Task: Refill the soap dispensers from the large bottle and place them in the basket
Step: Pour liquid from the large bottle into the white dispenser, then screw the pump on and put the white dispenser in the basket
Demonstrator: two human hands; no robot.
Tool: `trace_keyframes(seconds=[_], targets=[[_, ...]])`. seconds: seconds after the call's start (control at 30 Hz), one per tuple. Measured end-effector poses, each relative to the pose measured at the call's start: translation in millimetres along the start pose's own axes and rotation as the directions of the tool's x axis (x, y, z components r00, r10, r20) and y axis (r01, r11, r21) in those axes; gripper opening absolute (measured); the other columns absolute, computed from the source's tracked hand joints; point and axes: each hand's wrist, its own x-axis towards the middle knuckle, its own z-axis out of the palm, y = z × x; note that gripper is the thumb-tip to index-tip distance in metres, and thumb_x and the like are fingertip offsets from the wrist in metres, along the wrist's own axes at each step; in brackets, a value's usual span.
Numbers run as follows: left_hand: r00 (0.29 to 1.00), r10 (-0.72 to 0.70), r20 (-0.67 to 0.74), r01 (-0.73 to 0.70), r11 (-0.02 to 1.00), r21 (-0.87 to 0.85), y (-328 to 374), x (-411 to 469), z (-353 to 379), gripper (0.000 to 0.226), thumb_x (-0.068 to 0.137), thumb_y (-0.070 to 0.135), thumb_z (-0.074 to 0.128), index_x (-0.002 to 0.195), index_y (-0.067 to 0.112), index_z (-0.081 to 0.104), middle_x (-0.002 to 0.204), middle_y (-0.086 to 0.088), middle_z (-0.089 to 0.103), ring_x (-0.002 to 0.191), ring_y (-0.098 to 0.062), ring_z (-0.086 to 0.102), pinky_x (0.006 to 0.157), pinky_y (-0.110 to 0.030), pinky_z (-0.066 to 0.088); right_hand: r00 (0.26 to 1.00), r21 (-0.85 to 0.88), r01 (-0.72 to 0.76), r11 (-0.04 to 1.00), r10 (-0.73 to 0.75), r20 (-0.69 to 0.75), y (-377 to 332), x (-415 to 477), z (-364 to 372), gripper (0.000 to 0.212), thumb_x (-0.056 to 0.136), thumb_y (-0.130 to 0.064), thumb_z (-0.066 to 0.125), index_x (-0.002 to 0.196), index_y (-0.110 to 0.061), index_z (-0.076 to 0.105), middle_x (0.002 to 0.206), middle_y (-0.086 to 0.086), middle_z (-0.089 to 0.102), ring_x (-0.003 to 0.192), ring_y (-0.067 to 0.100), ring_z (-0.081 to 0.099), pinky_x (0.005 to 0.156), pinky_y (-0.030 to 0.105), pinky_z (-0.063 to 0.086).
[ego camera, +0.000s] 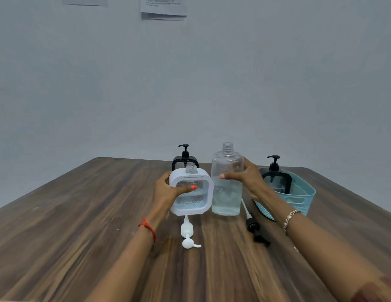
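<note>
My left hand [166, 189] grips a white-framed clear soap dispenser [191, 197] standing uncapped, with some liquid in its lower part. Its white pump [187, 233] lies on the table just in front. My right hand [244, 175] holds the large clear bottle [227, 192], upright, open at the neck and about half full. The bottle's black pump [254, 229] lies beside it. A black-framed dispenser [276, 178] stands in the teal basket [299, 199] on the right. Another black-framed dispenser [184, 159] stands behind the white one.
Everything sits on a wooden table [81, 225] whose far edge meets a pale wall. Papers [164, 7] hang on that wall high up.
</note>
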Motion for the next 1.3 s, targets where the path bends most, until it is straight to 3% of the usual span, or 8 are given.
trace_keyframes(seconds=[0.27, 0.47, 0.57, 0.63, 0.7, 0.87, 1.2, 1.3], targets=[[1.000, -0.002, 0.011, 0.001, 1.000, 0.031, -1.2, 4.4, -7.9, 0.049, 0.058, 0.005, 0.085, 0.099, 0.014, 0.059, 0.088, 0.000, 0.065, 0.078, -0.016, 0.063, 0.068, -0.031, 0.055, 0.995, 0.084, -0.092, 0.992, 0.088, 0.041, 39.8, 7.2, 5.3, 0.081, 0.036, -0.031, 0.094, 0.108, -0.011, 0.064, 0.109, 0.015, 0.068, 0.102, 0.032, 0.064, 0.090, 0.051, 0.051], [1.000, 0.006, 0.019, -0.007, 1.000, 0.029, -1.0, 6.7, -8.6, 0.046, 0.059, 0.004, 0.084, 0.095, 0.018, 0.059, 0.088, 0.000, 0.065, 0.079, -0.018, 0.062, 0.069, -0.032, 0.055, 0.995, 0.105, 0.015, 0.994, -0.025, 0.097, 35.7, 8.3, 1.8, 0.097, 0.051, -0.016, 0.090, 0.136, -0.023, 0.043, 0.122, 0.008, 0.059, 0.108, 0.026, 0.061, 0.091, 0.043, 0.052], [1.000, 0.015, 0.007, -0.015, 1.000, 0.001, 2.9, 6.3, -9.1, 0.043, 0.060, 0.003, 0.083, 0.090, 0.021, 0.059, 0.086, 0.002, 0.065, 0.077, -0.016, 0.063, 0.064, -0.027, 0.053, 0.960, -0.086, 0.181, 0.980, -0.195, -0.199, 20.3, -6.8, 8.8, 0.074, 0.069, -0.036, 0.079, 0.133, -0.026, 0.043, 0.118, 0.000, 0.046, 0.107, 0.013, 0.050, 0.090, 0.030, 0.047], [1.000, 0.021, -0.001, -0.021, 1.000, -0.012, 6.8, 7.3, -10.4, 0.042, 0.061, 0.002, 0.083, 0.090, 0.022, 0.059, 0.086, 0.002, 0.066, 0.076, -0.015, 0.063, 0.063, -0.027, 0.053, 0.802, -0.348, 0.443, 0.826, -0.539, -0.257, 17.6, -19.0, 12.2, 0.043, 0.074, -0.034, 0.067, 0.111, -0.014, 0.056, 0.109, -0.001, 0.046, 0.102, 0.012, 0.047, 0.088, 0.031, 0.046], [1.000, 0.024, -0.010, -0.025, 1.000, -0.019, 11.6, 8.5, -12.4, 0.043, 0.061, 0.001, 0.083, 0.093, 0.018, 0.060, 0.086, 0.001, 0.066, 0.075, -0.016, 0.063, 0.063, -0.027, 0.054, 0.586, -0.570, 0.687, 0.451, -0.808, 0.066, 18.7, -29.8, 17.2, 0.018, 0.075, -0.015, 0.058, 0.092, -0.008, 0.058, 0.096, 0.002, 0.052, 0.092, 0.016, 0.051, 0.078, 0.040, 0.050], [0.999, 0.041, -0.030, -0.042, 0.999, -0.027, 24.0, 8.5, -15.5, 0.040, 0.060, 0.001, 0.083, 0.088, 0.019, 0.060, 0.084, 0.001, 0.065, 0.072, -0.014, 0.062, 0.057, -0.023, 0.053, 0.334, -0.410, 0.907, -0.100, -0.424, 0.842, 39.3, -57.5, 45.4, 0.047, 0.054, 0.003, 0.068, 0.099, -0.009, 0.061, 0.083, 0.005, 0.061, 0.068, 0.020, 0.057, 0.050, 0.027, 0.041], [0.998, 0.048, -0.049, -0.048, 0.999, -0.012, 26.0, 4.4, -19.3, 0.041, 0.058, 0.001, 0.084, 0.088, 0.018, 0.061, 0.084, 0.000, 0.066, 0.072, -0.016, 0.063, 0.063, -0.030, 0.055, 0.400, -0.376, 0.914, 0.149, -0.195, 0.895, 48.2, -62.4, 76.0, 0.022, 0.086, -0.006, 0.056, 0.108, -0.007, 0.060, 0.113, 0.008, 0.061, 0.097, 0.028, 0.058, 0.063, 0.043, 0.052], [0.998, 0.036, -0.042, -0.037, 0.999, -0.019, 24.5, 4.3, -20.8, 0.044, 0.057, 0.000, 0.084, 0.090, 0.017, 0.062, 0.087, -0.002, 0.067, 0.076, -0.019, 0.064, 0.065, -0.032, 0.055, 0.526, -0.364, 0.809, 0.461, -0.293, 0.798, 19.8, -67.1, 72.3, 0.023, 0.083, -0.011, 0.061, 0.105, -0.005, 0.064, 0.103, 0.007, 0.067, 0.090, 0.022, 0.063, 0.069, 0.033, 0.050]])
